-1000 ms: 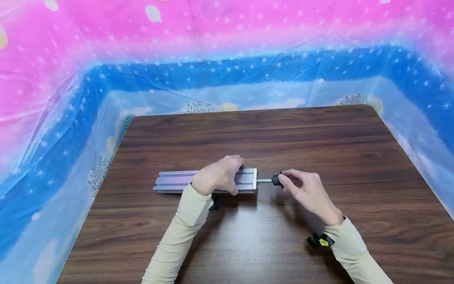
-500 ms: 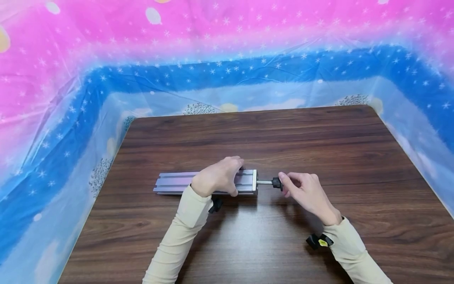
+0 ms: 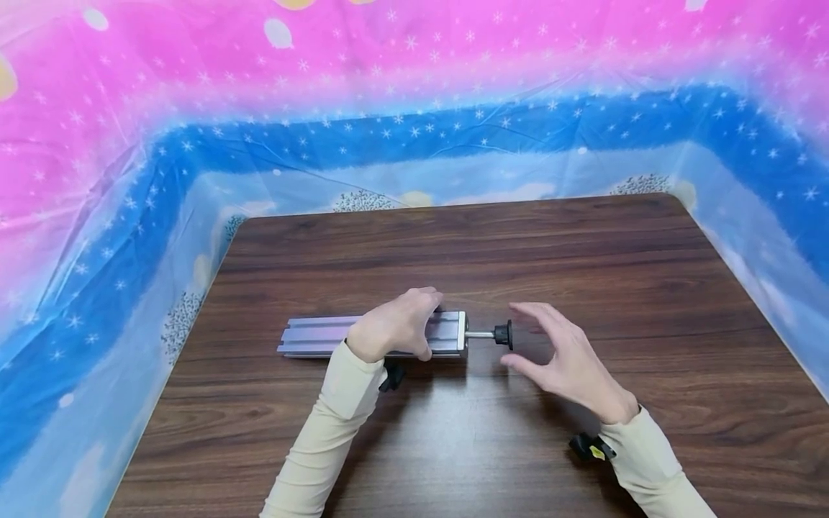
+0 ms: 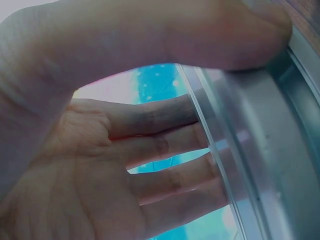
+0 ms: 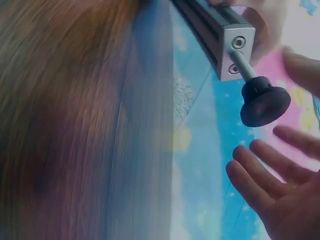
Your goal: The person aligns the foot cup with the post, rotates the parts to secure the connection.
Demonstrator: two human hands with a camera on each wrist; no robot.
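A silver aluminium profile (image 3: 324, 332) with grooved sides lies lengthwise on the wooden table. My left hand (image 3: 395, 324) grips it near its right end, thumb on the near side and fingers over the far side. From the end plate (image 5: 237, 60), held by two screws, sticks out a threaded rod (image 3: 479, 334). On the rod's outer end sits a black levelling foot (image 3: 503, 335) with a round base. My right hand (image 3: 563, 352) is spread just to the right of the foot, thumb and fingers apart and holding nothing.
The brown wood-grain table (image 3: 492, 252) has rounded back corners. A pink and blue patterned cloth (image 3: 414, 129) hangs around its back and sides. Black camera mounts (image 3: 589, 447) are strapped at both wrists.
My right hand has let go of the black levelling foot and opened, drawing back slightly to the right. The left hand keeps its grip on the profile.
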